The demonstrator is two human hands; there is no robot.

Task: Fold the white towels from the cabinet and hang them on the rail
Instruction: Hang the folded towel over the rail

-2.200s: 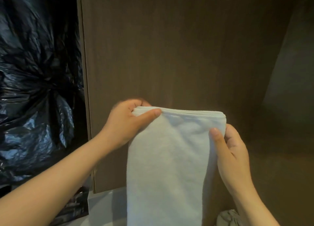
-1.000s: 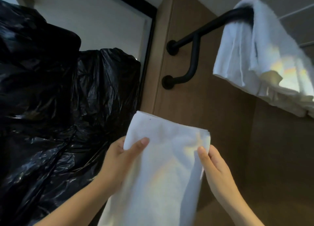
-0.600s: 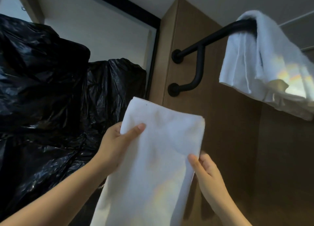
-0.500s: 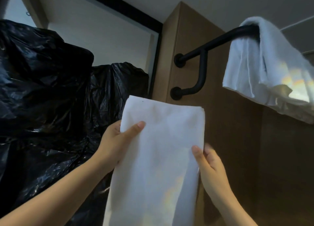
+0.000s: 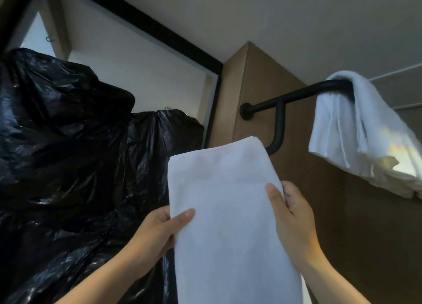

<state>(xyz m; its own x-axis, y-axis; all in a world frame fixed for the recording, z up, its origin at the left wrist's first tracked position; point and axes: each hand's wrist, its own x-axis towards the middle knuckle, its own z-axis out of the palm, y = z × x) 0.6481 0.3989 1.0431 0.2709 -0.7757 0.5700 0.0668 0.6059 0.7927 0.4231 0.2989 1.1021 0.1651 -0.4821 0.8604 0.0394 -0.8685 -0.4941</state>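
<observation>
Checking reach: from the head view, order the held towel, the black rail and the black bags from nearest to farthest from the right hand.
1. held towel: gripped by the right hand.
2. black rail: above it, on the wood panel.
3. black bags: far left, past the towel.

Dim, soft light; rainbow flare on hung towel [image 5: 370, 141]; wide-angle bowing at edges.

soft cloth towel [image 5: 228, 223], glossy plastic bags [image 5: 68, 155]
</observation>
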